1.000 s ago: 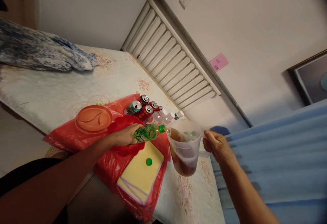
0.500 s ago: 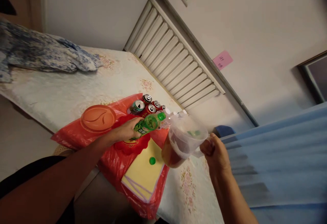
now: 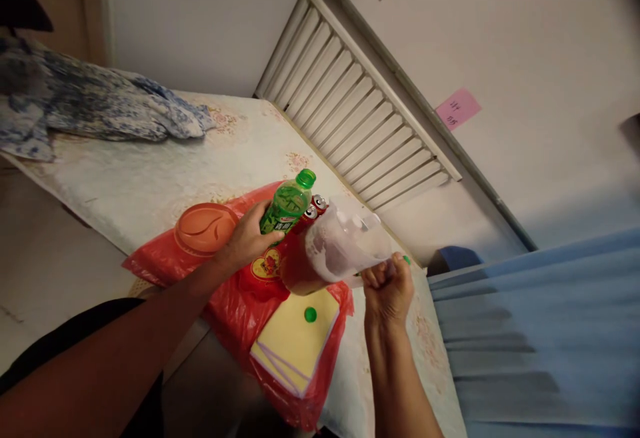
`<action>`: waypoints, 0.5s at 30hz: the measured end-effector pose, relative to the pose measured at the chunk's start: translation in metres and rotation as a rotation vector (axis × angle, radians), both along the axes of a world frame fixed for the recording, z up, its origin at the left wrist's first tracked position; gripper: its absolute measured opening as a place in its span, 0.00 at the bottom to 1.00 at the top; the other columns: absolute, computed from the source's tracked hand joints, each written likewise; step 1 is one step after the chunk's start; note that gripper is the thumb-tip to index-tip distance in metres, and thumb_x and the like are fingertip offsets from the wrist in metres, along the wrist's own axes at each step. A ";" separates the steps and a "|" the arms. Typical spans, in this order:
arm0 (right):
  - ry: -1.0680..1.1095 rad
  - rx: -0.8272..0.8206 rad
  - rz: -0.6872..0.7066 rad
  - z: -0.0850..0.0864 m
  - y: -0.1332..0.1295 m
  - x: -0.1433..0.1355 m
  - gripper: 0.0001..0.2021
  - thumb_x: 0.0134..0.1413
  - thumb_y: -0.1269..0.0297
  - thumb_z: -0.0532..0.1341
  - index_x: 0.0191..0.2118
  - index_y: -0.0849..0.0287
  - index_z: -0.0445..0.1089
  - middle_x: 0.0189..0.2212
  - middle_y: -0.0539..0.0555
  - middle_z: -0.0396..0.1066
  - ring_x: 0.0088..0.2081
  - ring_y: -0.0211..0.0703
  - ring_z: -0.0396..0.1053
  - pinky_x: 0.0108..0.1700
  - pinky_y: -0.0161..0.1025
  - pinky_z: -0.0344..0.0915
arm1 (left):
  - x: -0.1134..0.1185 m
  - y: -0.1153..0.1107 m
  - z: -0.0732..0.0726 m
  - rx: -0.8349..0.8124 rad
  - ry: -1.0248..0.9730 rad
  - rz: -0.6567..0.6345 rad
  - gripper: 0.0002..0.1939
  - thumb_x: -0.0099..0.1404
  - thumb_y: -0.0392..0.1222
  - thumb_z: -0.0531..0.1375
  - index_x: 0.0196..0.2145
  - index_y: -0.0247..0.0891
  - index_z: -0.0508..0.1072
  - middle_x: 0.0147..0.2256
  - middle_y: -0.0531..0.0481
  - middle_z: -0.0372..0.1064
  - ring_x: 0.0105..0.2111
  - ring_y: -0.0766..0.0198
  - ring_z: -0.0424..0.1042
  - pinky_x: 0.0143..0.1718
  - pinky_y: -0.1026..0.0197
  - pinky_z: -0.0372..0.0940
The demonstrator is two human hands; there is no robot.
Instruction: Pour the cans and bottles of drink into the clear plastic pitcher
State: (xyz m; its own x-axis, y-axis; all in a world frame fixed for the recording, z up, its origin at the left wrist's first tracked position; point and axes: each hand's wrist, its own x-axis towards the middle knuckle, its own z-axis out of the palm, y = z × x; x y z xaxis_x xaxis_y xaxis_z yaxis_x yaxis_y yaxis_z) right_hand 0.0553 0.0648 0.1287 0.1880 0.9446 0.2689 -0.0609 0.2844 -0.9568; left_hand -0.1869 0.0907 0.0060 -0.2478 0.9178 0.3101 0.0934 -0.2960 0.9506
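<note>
Left hand (image 3: 255,233) grasps green-labelled drink bottle (image 3: 288,205), tilted above red plastic bag (image 3: 227,298). Right hand (image 3: 389,288) clenched round handle of translucent plastic pitcher (image 3: 333,251), tilted, brown liquid (image 3: 299,270) inside, just beside bottle. Green cap (image 3: 311,315) lies on yellow cloth (image 3: 287,341).

2 bare forearms (image 3: 400,381) reaching inward from below; left grip (image 3: 254,233) curled, right grip (image 3: 387,285) clenched.
</note>
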 end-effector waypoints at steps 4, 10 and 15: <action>0.020 0.016 0.000 -0.023 0.009 -0.016 0.24 0.51 0.51 0.62 0.21 0.54 0.45 0.14 0.39 0.43 0.15 0.29 0.37 0.17 0.32 0.40 | -0.003 -0.001 0.002 0.008 0.053 0.187 0.31 0.54 0.46 0.63 0.56 0.36 0.67 0.54 0.43 0.70 0.55 0.47 0.69 0.59 0.47 0.63; 0.124 -0.039 0.027 -0.057 0.019 -0.038 0.23 0.52 0.51 0.60 0.20 0.54 0.45 0.13 0.39 0.43 0.16 0.30 0.38 0.19 0.33 0.42 | -0.006 0.000 -0.001 -0.003 0.070 0.365 0.30 0.55 0.45 0.64 0.55 0.37 0.67 0.51 0.42 0.70 0.54 0.47 0.69 0.58 0.47 0.63; 0.098 -0.054 0.006 -0.081 0.019 -0.047 0.22 0.56 0.51 0.59 0.21 0.54 0.46 0.14 0.39 0.44 0.16 0.30 0.39 0.20 0.33 0.43 | -0.008 -0.001 -0.001 -0.003 0.067 0.388 0.29 0.55 0.44 0.64 0.54 0.38 0.66 0.51 0.43 0.69 0.55 0.47 0.68 0.59 0.47 0.63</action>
State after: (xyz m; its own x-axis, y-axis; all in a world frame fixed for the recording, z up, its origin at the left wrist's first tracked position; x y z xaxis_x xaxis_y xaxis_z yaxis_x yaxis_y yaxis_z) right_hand 0.0079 0.0835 0.0476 0.2050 0.9585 0.1981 -0.1568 0.2319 -0.9600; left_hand -0.1947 0.0898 0.0046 -0.5556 0.7611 0.3346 0.2594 -0.2237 0.9395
